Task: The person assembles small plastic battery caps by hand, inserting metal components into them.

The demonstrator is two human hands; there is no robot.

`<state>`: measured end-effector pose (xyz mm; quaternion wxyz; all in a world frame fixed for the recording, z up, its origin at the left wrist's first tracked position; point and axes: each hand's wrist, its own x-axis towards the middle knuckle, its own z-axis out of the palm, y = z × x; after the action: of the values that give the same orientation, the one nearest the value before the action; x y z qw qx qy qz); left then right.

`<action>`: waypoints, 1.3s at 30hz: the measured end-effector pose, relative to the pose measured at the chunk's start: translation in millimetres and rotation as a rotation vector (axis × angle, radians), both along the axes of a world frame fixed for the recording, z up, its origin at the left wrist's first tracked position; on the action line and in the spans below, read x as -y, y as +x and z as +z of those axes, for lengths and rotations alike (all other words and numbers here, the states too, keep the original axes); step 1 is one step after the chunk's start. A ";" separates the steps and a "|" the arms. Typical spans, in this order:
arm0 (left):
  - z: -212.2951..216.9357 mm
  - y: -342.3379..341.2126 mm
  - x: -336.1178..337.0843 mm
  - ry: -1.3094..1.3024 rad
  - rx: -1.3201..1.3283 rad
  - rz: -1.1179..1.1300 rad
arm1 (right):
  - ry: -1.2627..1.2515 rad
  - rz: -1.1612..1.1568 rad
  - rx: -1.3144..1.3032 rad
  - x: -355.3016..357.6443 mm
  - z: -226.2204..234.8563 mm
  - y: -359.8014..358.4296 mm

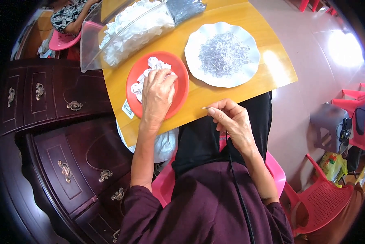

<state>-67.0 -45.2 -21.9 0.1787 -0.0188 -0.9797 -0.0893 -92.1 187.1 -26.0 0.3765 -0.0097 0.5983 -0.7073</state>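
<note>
My left hand [158, 91] reaches into a round red-orange plate [181, 91] at the table's near left. Its fingers bend down among small white plastic pieces [138, 87], some of them round, and hide whatever they grip. Just off the table's front edge, my right hand [232, 120] pinches a thin metal pin [204, 107] between thumb and forefinger, its end pointing left. Beyond that hand stands a white plate with a wavy rim [194, 40], bearing a heap of thin, silvery, clear-looking pins [224, 54].
A clear plastic bin [93, 49] of white pieces stands at the far left, beside a bag of dark items [185, 9]. Dark wooden drawers [64, 134] flank the yellow table [268, 36]. Another person's arm [77, 24] shows at upper left. Red chairs [325, 195] stand at right.
</note>
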 end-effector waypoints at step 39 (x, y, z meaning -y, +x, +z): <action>11.5 73.1 -51.5 1.797 -0.221 0.220 | -0.120 -0.100 -0.614 37.4 28.0 15.9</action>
<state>6.2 6.4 -10.4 0.2266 0.2126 -0.5147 -0.7991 -76.2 149.7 2.1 0.1415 -0.2155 0.6411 -0.7229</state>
